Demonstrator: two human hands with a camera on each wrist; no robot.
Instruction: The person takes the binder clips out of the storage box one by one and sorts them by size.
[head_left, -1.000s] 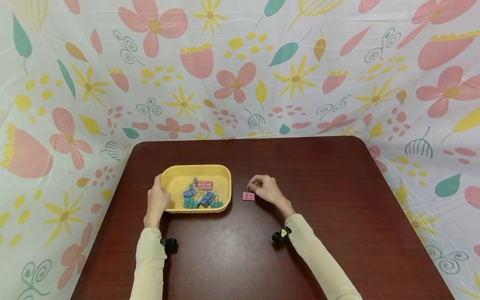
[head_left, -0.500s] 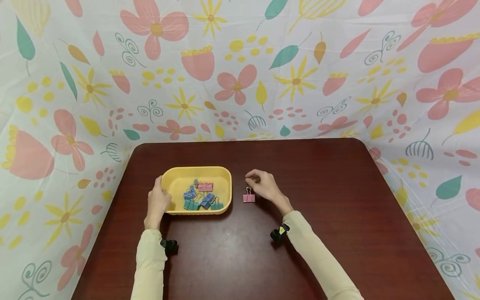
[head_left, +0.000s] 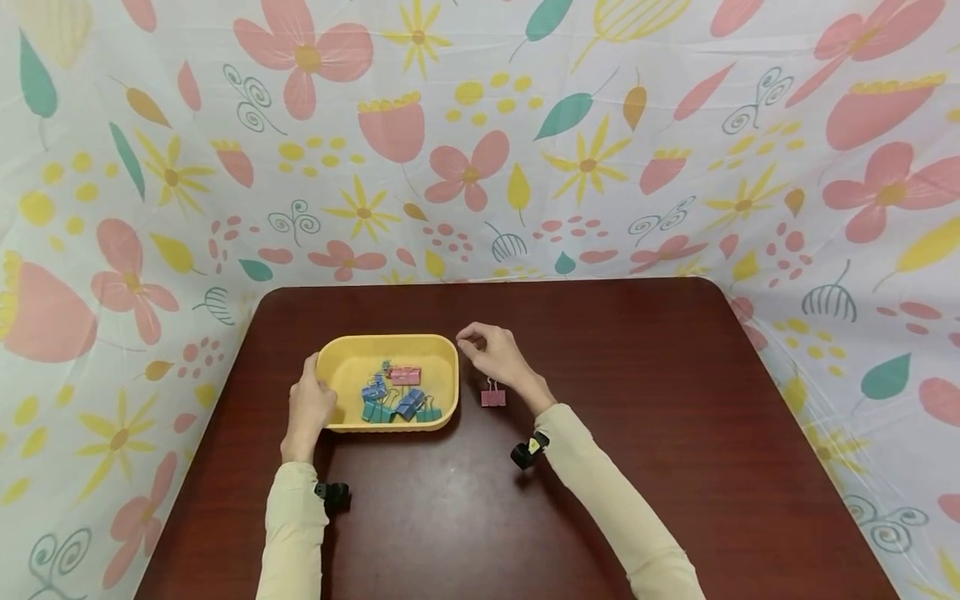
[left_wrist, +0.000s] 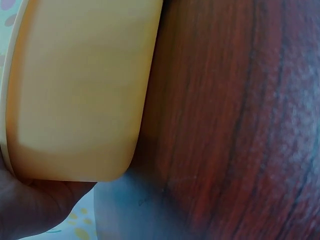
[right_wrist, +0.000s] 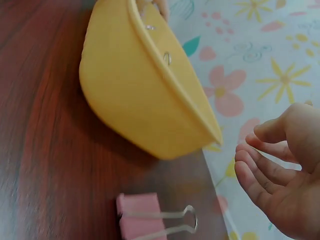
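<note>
A yellow plastic basin [head_left: 348, 358] stands on the table, with my left hand [head_left: 309, 410] gripping its left end, thumb over the rim. Several binder clips lie inside: blue ones [head_left: 410, 404], teal ones [head_left: 377, 412] and a pink one [head_left: 406, 377]. Just right of the basin, a single pink binder clip [head_left: 492, 397] rests on the table, its wire handles pointing away from me. My right hand [head_left: 497, 357] hovers by the basin's right rim, fingers loosely bent and holding nothing, as the right wrist view also shows.
The dark red-brown table [head_left: 637, 375] extends to the right and in front of the basin. A flower-printed cloth [head_left: 480, 217] hangs along the table's back and sides. Small black cameras [head_left: 527, 451] are strapped to both wrists.
My right hand has let go of the pink binder clip on the table and moved left and away from me, to the basin's rim. The left hand keeps its grip on the basin.
</note>
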